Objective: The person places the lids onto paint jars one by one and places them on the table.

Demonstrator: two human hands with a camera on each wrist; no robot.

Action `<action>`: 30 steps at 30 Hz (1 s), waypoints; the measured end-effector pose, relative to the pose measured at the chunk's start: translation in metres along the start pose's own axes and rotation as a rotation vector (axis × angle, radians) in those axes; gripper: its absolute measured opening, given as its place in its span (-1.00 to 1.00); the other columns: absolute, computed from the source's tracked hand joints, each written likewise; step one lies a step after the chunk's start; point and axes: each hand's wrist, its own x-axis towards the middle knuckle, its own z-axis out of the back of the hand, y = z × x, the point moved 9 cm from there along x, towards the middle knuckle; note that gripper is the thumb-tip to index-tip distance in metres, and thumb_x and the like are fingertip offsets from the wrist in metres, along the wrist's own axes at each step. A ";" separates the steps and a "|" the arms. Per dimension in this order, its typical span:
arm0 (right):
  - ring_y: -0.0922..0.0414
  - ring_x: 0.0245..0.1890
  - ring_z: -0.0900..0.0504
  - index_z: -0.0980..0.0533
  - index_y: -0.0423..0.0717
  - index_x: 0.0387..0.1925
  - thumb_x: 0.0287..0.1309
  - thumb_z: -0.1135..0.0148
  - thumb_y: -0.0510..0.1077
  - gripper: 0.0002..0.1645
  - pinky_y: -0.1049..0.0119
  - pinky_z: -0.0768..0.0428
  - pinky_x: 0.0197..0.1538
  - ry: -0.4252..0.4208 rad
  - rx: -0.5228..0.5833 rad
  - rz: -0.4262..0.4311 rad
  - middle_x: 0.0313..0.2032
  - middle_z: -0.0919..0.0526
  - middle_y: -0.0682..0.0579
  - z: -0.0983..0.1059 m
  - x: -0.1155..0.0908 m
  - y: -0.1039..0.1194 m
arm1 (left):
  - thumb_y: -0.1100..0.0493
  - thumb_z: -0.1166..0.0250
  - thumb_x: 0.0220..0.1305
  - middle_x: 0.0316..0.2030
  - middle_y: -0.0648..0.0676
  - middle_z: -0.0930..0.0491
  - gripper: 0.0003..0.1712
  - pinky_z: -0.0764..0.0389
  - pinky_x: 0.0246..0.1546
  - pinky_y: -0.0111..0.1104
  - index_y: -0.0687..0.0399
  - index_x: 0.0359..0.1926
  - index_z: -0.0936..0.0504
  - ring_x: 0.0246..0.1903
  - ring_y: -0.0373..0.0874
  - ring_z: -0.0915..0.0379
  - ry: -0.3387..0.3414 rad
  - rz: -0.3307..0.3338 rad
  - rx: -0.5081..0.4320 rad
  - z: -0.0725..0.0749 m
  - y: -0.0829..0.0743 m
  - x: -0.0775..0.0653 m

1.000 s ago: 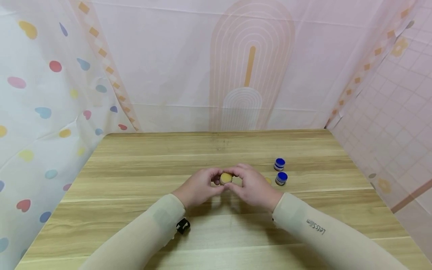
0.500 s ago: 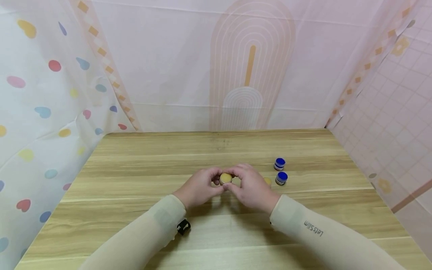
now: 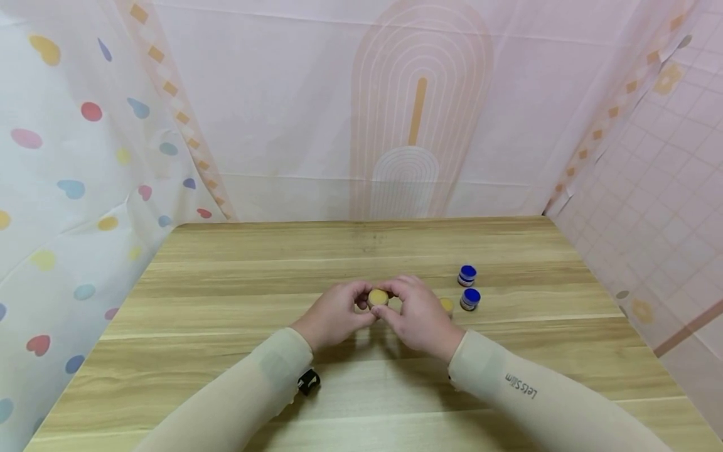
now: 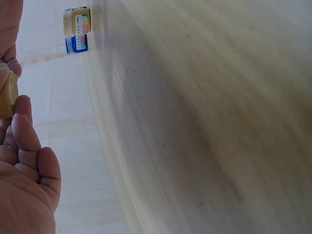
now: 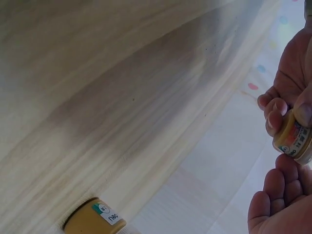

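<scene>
Both hands hold one small jar with a yellow lid (image 3: 378,297) over the middle of the table. My left hand (image 3: 336,314) grips it from the left, and my right hand (image 3: 422,317) pinches it from the right with thumb and fingers. In the right wrist view the jar (image 5: 295,139) shows a printed label and yellow contents or walls. Only an edge of the jar (image 4: 9,95) appears in the left wrist view. A second yellow jar (image 3: 447,306) stands just beyond my right hand, partly hidden by it.
Two blue-lidded jars (image 3: 467,275) stand on the wood-grain table (image 3: 271,251), right of the second yellow jar. A black device (image 3: 309,382) sits under the left wrist. Patterned curtains (image 3: 282,125) hang behind the table and along both sides.
The right wrist and forearm have shifted slightly left and toward the body, leaving more of the second yellow jar visible. The held jar stays in nearly the same place.
</scene>
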 end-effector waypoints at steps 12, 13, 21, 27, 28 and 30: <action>-0.01 0.19 -0.62 -0.68 -0.10 0.13 0.30 -0.47 -0.04 -0.57 0.02 -0.58 0.28 -0.026 -0.002 -0.014 0.11 -0.74 -0.01 0.001 0.000 0.000 | 0.13 -0.44 0.29 -0.25 -0.10 -0.64 -0.76 -0.57 -0.11 -0.33 0.03 -0.04 -0.68 -0.20 -0.23 -0.53 -0.022 0.012 0.020 0.000 0.000 0.000; -0.01 0.20 -0.62 -0.68 -0.10 0.14 0.31 -0.47 -0.04 -0.57 0.01 -0.58 0.29 -0.018 -0.004 -0.016 0.11 -0.74 -0.01 0.000 0.000 0.000 | 0.14 -0.45 0.29 -0.24 -0.09 -0.65 -0.75 -0.58 -0.10 -0.33 0.04 -0.04 -0.68 -0.20 -0.23 -0.53 -0.022 0.012 0.024 0.000 0.000 0.000; 0.02 0.15 -0.63 -0.67 -0.08 0.14 0.33 -0.44 -0.03 -0.59 0.04 -0.62 0.23 0.074 -0.033 -0.043 0.04 -0.74 0.04 0.001 0.006 0.000 | 0.11 -0.45 0.32 -0.22 -0.11 -0.66 -0.73 -0.60 -0.04 -0.25 -0.01 0.01 -0.68 -0.16 -0.21 -0.54 -0.003 0.037 0.009 0.000 0.002 0.002; 0.04 -0.01 -0.65 -0.67 -0.10 0.05 0.35 -0.41 -0.04 -0.67 0.14 -0.66 0.04 0.143 0.006 -0.103 -0.03 -0.71 0.03 0.006 0.011 -0.007 | -0.04 -0.41 0.40 -0.02 -0.13 -0.69 -0.66 -0.60 0.17 -0.12 -0.11 0.13 -0.67 0.06 -0.13 -0.58 0.020 0.062 -0.012 -0.001 0.007 0.002; 0.04 -0.02 -0.65 -0.66 -0.12 0.07 0.36 -0.39 -0.05 -0.66 0.16 -0.66 0.01 0.155 0.017 -0.122 -0.02 -0.70 0.02 0.007 0.012 -0.011 | -0.08 -0.40 0.41 0.04 -0.12 -0.70 -0.62 -0.59 0.22 -0.08 -0.11 0.16 -0.67 0.12 -0.10 -0.58 0.019 0.069 -0.008 0.000 0.008 0.001; 0.05 -0.07 -0.66 -0.62 -0.18 0.12 0.38 -0.36 -0.06 -0.61 0.20 -0.67 -0.04 0.179 0.033 -0.160 -0.01 -0.69 -0.02 0.010 0.016 -0.019 | -0.14 -0.39 0.42 0.17 -0.10 -0.68 -0.52 -0.54 0.32 -0.02 -0.10 0.25 -0.64 0.26 -0.05 -0.55 0.020 0.090 0.011 0.002 0.010 0.000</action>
